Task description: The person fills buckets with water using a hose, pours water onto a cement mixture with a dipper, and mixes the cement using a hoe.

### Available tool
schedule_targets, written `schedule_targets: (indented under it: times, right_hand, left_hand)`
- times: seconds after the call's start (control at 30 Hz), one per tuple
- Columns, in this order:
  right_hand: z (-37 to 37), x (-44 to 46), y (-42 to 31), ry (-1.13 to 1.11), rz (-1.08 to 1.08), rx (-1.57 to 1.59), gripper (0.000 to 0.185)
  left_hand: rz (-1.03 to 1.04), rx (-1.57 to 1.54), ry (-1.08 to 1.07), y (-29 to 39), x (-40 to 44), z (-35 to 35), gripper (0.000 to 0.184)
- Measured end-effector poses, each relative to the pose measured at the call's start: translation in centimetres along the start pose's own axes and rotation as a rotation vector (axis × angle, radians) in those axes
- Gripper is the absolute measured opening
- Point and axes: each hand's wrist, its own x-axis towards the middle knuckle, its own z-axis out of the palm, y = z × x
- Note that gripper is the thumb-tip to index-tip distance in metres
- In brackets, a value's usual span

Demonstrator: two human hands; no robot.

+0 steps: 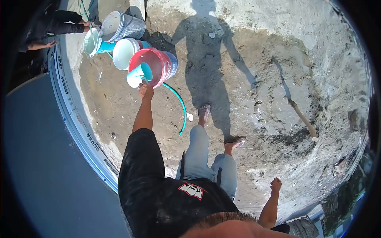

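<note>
My left hand (145, 90) is closed round the handle of a small turquoise and white pail (140, 74). The pail is tilted at the near rim of a large red bucket (156, 65), partly over its opening. Beside that bucket stand a white bucket (124, 53), a turquoise bucket (93, 41) and a grey, stained bucket (119, 27). My right hand (276, 184) hangs low at the right, its fingers curled, away from any object; nothing shows in it.
A green hose (179, 98) curves over the ground near my feet. At the right, a wooden-handled tool (303, 119) lies with its far end in a wet grey mix (278, 95). Another person (59, 23) is at the upper left, beyond a blue-edged panel (73, 115).
</note>
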Motion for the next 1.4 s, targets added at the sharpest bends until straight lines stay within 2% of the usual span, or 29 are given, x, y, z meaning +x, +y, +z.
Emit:
schedule_targets:
  times: [0.03, 0.1, 0.23, 0.3, 0.33, 0.37, 0.4, 0.47, 0.5, 0.57, 0.63, 0.7, 0.8, 0.87, 0.9, 0.97, 1.0, 1.07, 1.13, 1.17, 1.23, 1.27, 1.3, 1.33, 1.37, 1.4]
  right_hand:
    - [1.4, -0.6, -1.1, 0.015, 0.013, -0.011, 0.034]
    - [4.0, -1.7, -2.9, 0.002, -0.116, -0.089, 0.039]
    - [6.9, -2.0, -6.0, -0.023, -0.148, -0.155, 0.042]
    - [7.7, -1.2, -6.2, 0.012, -0.245, -0.168, 0.033]
    - [8.0, -1.7, -7.1, 0.019, -0.281, -0.196, 0.034]
    - [8.4, -2.3, -8.2, 0.002, -0.305, -0.185, 0.036]
    - [8.8, -2.6, -9.0, 0.007, -0.329, -0.163, 0.039]
    - [9.7, -4.5, -11.8, 0.018, -0.358, -0.136, 0.04]
    - [10.2, -5.5, -13.1, -0.016, -0.402, -0.08, 0.039]
    - [11.4, -3.9, -13.2, -0.025, -0.469, -0.062, 0.039]
    - [12.7, -5.1, -14.9, -0.078, -0.455, 0.103, 0.04]
    - [13.8, -5.3, -16.0, -0.129, -0.454, 0.197, 0.04]
    - [13.8, -7.6, -18.8, -0.237, -0.367, 0.452, 0.036]
    - [13.5, -7.5, -19.7, -0.293, -0.292, 0.59, 0.033]
    - [13.3, -7.0, -20.1, -0.31, -0.265, 0.676, 0.031]
    - [12.9, -5.6, -21.0, -0.349, -0.222, 0.884, 0.026]
    - [12.5, -4.9, -21.7, -0.38, -0.169, 0.981, 0.024]
    - [11.4, -4.1, -22.8, -0.414, -0.116, 1.107, 0.022]
    - [9.5, -3.2, -23.2, -0.507, -0.032, 1.312, 0.015]
    - [8.3, -2.2, -22.9, -0.511, -0.032, 1.338, 0.015]
    - [5.5, 0.7, -23.5, -0.655, -0.083, 1.594, 0.015]
    - [4.0, 2.8, -23.5, -0.607, -0.064, 1.758, 0.016]
    - [2.3, 5.1, -23.1, -0.557, -0.038, 1.915, 0.018]
    - [-0.3, 6.9, -22.6, -0.529, -0.041, 1.94, 0.019]
    - [-3.2, 8.1, -22.1, -0.505, -0.042, 1.958, 0.021]
    - [-7.0, 7.0, -22.3, -0.286, -0.014, 1.945, 0.014]
  left_hand:
    - [-0.004, 0.038, -0.046, -0.6, 2.9, 2.0, 0.047]
    - [0.077, 0.182, -0.138, -1.4, 6.9, 5.9, 0.048]
    - [0.192, 0.181, -0.33, 0.8, 7.7, 7.7, 0.051]
    - [0.183, -0.372, -0.084, 0.0, 6.8, 9.0, 0.053]
    - [0.259, -0.737, -0.058, -1.8, 7.1, 11.0, 0.054]
    - [0.202, -0.707, -0.04, -0.4, 5.0, 7.4, 0.052]
    - [0.177, -0.709, -0.044, -2.0, 5.0, 8.2, 0.051]
    - [0.053, -0.906, 0.051, -2.8, 2.5, 5.7, 0.051]
    - [-0.116, -1.076, -0.052, -3.1, 1.1, 3.7, 0.049]
    - [-0.163, -0.978, -0.178, -3.6, -2.0, -0.8, 0.048]
    - [-0.097, -0.863, -0.168, -2.3, -6.6, -5.2, 0.049]
    - [0.088, -0.816, -0.119, -4.5, -9.1, -4.1, 0.048]
    - [0.213, -0.876, -0.184, -0.4, -16.1, -9.1, 0.047]
    - [0.653, -0.548, -0.098, 3.1, -20.9, -12.7, 0.046]
    - [0.693, -0.546, -0.094, 5.2, -23.1, -14.2, 0.046]
    - [0.872, -0.432, -0.268, 9.6, -27.7, -16.7, 0.044]
    - [0.906, -0.427, -0.257, 12.1, -29.9, -17.5, 0.044]
    - [1.271, -0.34, -0.243, 17.4, -34.8, -18.6, 0.042]
    - [1.446, -0.239, -0.262, 22.9, -39.6, -19.7, 0.043]
    - [1.556, -0.243, -0.227, 25.6, -41.9, -19.7, 0.043]
    - [1.765, -0.225, -0.093, 30.4, -46.1, -19.8, 0.044]
    - [1.856, -0.196, -0.002, 32.3, -48.2, -20.1, 0.044]
    - [1.882, -0.164, -0.053, 34.3, -50.3, -20.8, 0.043]
    - [1.905, -0.139, -0.101, 36.6, -52.5, -21.6, 0.043]
    - [1.956, -0.156, -0.046, 38.8, -54.6, -22.3, 0.043]
    - [1.993, -0.17, 0.003, 40.5, -56.4, -22.8, 0.043]
